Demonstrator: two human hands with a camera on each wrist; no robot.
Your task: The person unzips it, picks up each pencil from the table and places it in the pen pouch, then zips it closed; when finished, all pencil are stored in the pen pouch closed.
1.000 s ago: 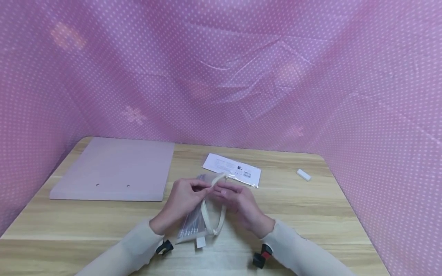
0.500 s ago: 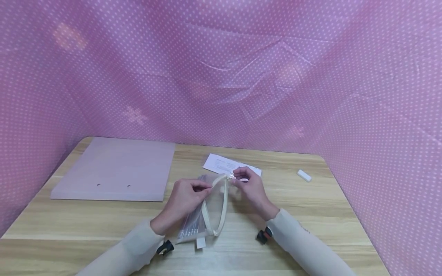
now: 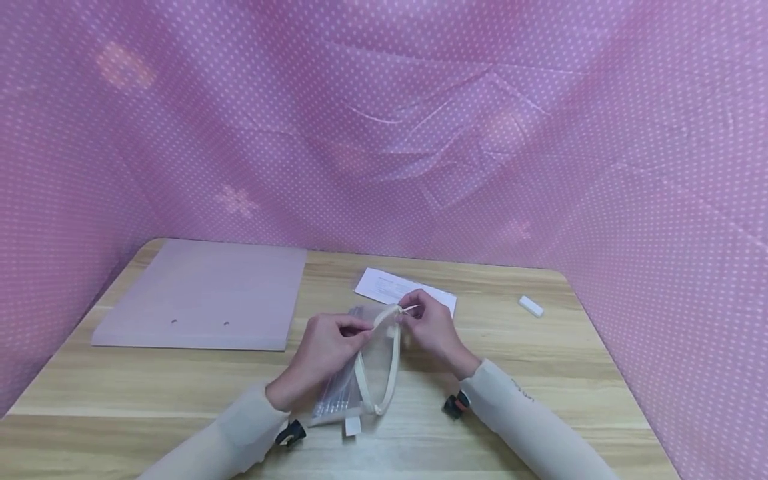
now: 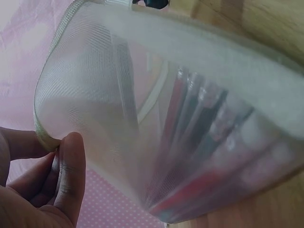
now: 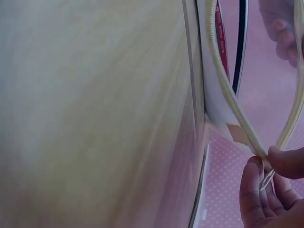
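A see-through mesh zipper pouch (image 3: 338, 395) with cream edging lies in front of me, its mouth spread apart. Several pens (image 4: 199, 104) show through the mesh in the left wrist view. My left hand (image 3: 330, 341) pinches the left edge of the mouth between thumb and fingertips. At the far end of the zipper (image 5: 228, 90), my right hand (image 3: 433, 329) pinches the cream corner with the zipper pull (image 5: 267, 179). The pull sticks out between the fingers in the right wrist view. A small white tag (image 3: 353, 426) pokes out at the pouch's near end.
A pale pink folder-like board (image 3: 210, 293) with two small holes lies at the left of the wooden table (image 3: 540, 393). Behind the right hand is a white printed packet (image 3: 384, 287). A white eraser-like block (image 3: 531, 306) lies at the right, and pink dotted cloth (image 3: 384, 167) surrounds the table.
My right hand has moved from beside the left fingers to the zipper's far end and now pinches it. The left hand keeps its pinch on the edge. The pouch mouth stands more open.
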